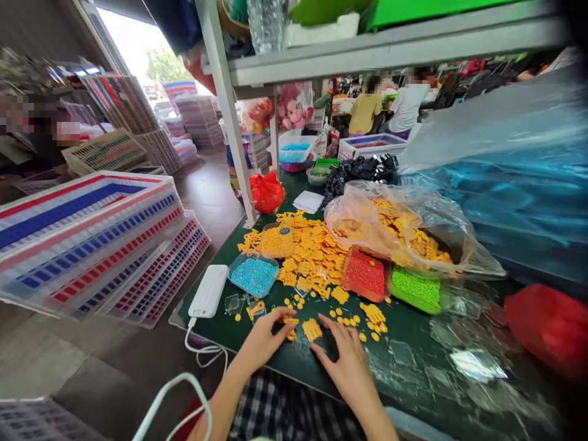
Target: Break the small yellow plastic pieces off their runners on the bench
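Flat yellow plastic pieces (312, 329) — loose, scattered, some heaped together.

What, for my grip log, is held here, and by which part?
The left hand's fingers seem to pinch a small yellow piece by its end; the right hand looks empty.

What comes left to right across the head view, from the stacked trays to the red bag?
Stacked plastic trays → white power bank → tray of blue beads → tray of red beads → tray of green beads → red plastic bag
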